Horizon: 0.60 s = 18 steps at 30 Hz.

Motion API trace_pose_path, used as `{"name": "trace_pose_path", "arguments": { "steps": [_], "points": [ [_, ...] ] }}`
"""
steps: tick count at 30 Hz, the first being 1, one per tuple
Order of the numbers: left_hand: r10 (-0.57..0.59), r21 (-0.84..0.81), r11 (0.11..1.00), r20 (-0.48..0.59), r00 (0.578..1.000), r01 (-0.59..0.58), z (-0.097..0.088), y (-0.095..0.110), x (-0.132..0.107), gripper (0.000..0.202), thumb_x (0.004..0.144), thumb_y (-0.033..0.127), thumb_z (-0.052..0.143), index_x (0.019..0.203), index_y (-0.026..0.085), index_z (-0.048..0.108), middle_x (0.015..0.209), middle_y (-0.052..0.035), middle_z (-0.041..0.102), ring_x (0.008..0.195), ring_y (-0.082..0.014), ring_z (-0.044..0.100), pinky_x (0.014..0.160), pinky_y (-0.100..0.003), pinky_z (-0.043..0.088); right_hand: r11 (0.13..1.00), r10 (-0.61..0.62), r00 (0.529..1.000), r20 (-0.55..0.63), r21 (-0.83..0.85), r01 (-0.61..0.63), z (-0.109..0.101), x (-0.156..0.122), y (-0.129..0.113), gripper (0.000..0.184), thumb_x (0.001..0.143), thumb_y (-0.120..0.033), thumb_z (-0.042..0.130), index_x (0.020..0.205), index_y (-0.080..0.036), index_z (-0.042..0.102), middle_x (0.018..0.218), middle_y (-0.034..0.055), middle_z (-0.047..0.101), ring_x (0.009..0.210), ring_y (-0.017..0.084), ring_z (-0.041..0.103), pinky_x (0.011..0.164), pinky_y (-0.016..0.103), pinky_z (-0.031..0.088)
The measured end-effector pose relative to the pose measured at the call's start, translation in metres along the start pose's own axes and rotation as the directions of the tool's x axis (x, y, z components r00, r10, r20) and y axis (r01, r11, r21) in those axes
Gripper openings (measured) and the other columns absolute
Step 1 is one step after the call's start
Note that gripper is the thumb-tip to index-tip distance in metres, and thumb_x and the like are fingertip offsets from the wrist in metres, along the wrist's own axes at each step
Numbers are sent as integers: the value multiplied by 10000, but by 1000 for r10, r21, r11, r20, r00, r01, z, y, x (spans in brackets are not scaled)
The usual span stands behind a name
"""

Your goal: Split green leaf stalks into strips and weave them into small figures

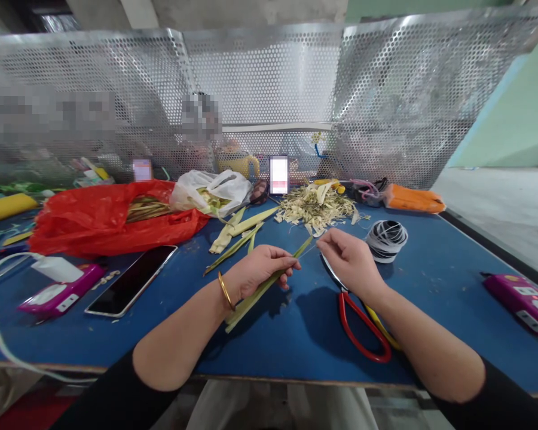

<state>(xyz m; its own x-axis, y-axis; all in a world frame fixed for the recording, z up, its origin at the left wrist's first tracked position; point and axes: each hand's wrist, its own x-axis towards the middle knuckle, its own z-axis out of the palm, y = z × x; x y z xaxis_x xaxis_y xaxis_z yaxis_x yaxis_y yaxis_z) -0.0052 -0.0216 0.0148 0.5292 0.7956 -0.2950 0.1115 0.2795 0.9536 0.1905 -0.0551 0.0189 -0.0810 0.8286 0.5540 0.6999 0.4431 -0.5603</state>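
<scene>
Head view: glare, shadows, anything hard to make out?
Head view: bright glare on the perforated panel, upright screen washed out nearly white; head view again: soft shadow on the table left of the scissors, pixelated patches over parts of the background; head view too: thread by the right hand faint, hard to trace.

Wears black on both arms: a left sleeve (112, 394) and a right sleeve (502, 403), plain and dark, each stopping at a rounded edge and leaving the forearms (174, 337) uncovered from there on. Bears a gold-coloured bangle (225, 291) just behind the left hand (264, 269), slim, smooth and shiny (with a bright glint along the band). Shows the right hand (347, 254) bare, like the left. Includes pale, greyish-beige trousers (219, 409) at the bottom of the view (too shadowed to make out the fabric).
</scene>
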Motion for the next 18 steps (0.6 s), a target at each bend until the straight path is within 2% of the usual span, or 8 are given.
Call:
{"name": "trace_pose_path", "arguments": {
  "steps": [5, 7, 9, 12, 15, 18],
  "points": [
    [51, 181, 982, -4, 999, -50, 2, -3, 0, 195, 769, 293, 641, 716, 110, 681, 576, 19, 546, 447, -66, 479, 465, -201, 456, 967, -239, 970, 50, -79, 243, -6, -1, -3, 162, 924, -206, 443, 775, -197, 507, 713, 12, 542, 659, 134, 507, 615, 228, 364],
    [80, 303, 949, 30, 996, -85, 3, -3, -1, 191, 774, 281, 613, 714, 115, 686, 548, 27, 530, 433, -70, 475, 450, -191, 431, 955, -273, 956, 106, -92, 283, -8, -1, -5, 158, 926, -203, 433, 791, -196, 516, 734, 22, 551, 660, 141, 507, 617, 238, 364],
    [107, 456, 880, 79, 991, -131, 3, -1, -4, 186, 780, 249, 576, 715, 119, 694, 552, 20, 553, 435, -74, 485, 447, -184, 407, 958, -263, 952, 157, -70, 277, -8, 0, -6, 156, 917, -197, 441, 783, -195, 521, 732, 23, 554, 663, 142, 506, 618, 241, 363],
    [131, 598, 768, 204, 970, -230, 3, 2, -9, 193, 786, 232, 556, 719, 127, 702, 581, 5, 597, 458, -79, 503, 461, -178, 388, 987, -160, 961, 224, 29, 157, -8, 3, -3, 164, 889, -204, 473, 735, -193, 528, 674, 1, 540, 633, 131, 489, 596, 233, 355],
    [154, 553, 776, 301, 941, -304, 3, 3, -11, 218, 811, 273, 553, 772, 131, 713, 631, -8, 626, 501, -88, 530, 504, -182, 418, 987, 41, 958, 282, 135, -82, -3, 7, 6, 194, 851, -277, 519, 678, -191, 530, 585, -33, 487, 553, 113, 435, 539, 228, 329],
    [271, 452, 824, 215, 938, -341, 1, 4, -8, 230, 826, 298, 549, 820, 134, 711, 665, -10, 626, 533, -90, 541, 535, -187, 444, 920, 239, 906, 349, 219, -327, 4, 7, 14, 224, 823, -346, 526, 658, -195, 514, 516, -57, 431, 471, 104, 394, 483, 231, 305]
  ]
}}
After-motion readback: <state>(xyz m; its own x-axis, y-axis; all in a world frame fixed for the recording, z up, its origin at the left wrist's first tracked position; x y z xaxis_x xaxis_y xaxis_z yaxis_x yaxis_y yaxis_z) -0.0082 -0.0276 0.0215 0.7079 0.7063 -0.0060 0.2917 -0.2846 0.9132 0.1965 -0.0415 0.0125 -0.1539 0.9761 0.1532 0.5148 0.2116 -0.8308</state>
